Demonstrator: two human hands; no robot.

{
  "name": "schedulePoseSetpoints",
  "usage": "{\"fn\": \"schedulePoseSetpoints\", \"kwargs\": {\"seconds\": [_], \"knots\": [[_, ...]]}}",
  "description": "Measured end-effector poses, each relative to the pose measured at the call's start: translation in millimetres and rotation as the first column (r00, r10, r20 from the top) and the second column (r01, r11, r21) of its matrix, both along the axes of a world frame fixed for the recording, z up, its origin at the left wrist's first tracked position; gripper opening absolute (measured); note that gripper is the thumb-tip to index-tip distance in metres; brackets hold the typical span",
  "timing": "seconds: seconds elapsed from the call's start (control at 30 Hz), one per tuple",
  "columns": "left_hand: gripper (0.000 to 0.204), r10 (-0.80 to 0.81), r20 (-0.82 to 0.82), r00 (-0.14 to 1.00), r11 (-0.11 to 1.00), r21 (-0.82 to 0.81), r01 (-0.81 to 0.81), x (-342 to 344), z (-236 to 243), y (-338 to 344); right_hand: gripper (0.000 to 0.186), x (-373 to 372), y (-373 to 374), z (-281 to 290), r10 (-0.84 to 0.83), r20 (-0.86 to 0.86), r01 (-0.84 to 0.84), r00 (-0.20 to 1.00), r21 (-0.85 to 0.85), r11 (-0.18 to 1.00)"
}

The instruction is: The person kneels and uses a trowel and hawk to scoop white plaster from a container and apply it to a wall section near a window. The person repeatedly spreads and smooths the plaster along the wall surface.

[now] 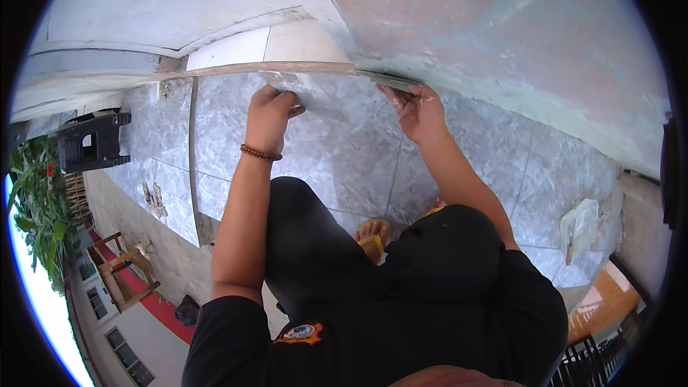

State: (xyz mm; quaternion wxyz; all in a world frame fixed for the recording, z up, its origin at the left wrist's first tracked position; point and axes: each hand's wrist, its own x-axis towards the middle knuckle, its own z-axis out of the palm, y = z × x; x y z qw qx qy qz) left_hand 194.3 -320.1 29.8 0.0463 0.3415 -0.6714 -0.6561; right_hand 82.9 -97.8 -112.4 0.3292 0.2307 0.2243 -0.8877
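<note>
My left hand (269, 118), with a brown bead bracelet on its wrist, is closed on a flat grey plate (315, 97) smeared with pale paste. That plate is held a little above the grey marbled floor tiles (358, 150), near the wall's foot. Pressed to the bottom of the patchy pink and white wall (502, 29), a thin flat scraper (390, 81) is gripped in my right hand (421, 115). Pale smears mark the right fingers. Most of each tool's grip is hidden by my hands.
A white-crusted board (579, 226) lies on the tiles at the right. Toward the left are a black plastic stool (89, 141), a crumpled pale rag or glove (154, 201) and a wooden stool (118, 265). A tile step edge (194, 165) runs left of me. An orange-brown tabletop (605, 301) shows lower right.
</note>
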Motion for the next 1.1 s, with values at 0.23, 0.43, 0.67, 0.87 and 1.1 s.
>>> {"fn": "schedulePoseSetpoints", "kwargs": {"seconds": [0.23, 0.43, 0.67, 0.87, 1.1], "knots": [[0.024, 0.014, -0.018, 1.0, 1.0, -0.01, -0.014, -1, -2, -8, 0.047, -28, 20, 51, -0.04, -0.08, 0.027, 0.996, -0.155, 0.988], [0.022, 0.021, -0.015, 1.0, 1.0, -0.014, -0.021, -1, -1, -8, 0.052, 13, 97, 103, 0.124, -0.081, -0.126, 0.989, -0.022, 0.992], [0.023, -0.011, 0.006, 1.0, 1.0, -0.007, 0.011, -16, -7, -2, 0.048, 64, 114, 29, 0.247, 0.05, -0.25, 0.968, 0.074, 0.965], [0.023, -0.064, 0.045, 0.997, 0.998, -0.02, 0.065, -35, -16, 12, 0.048, 25, 65, -19, 0.033, 0.045, -0.035, 0.998, 0.034, 0.999], [0.021, -0.075, -0.018, 0.997, 0.995, 0.061, 0.076, -38, -17, 26, 0.043, -5, 71, 41, 0.006, -0.006, -0.005, 1.0, 0.039, 0.999]]}}
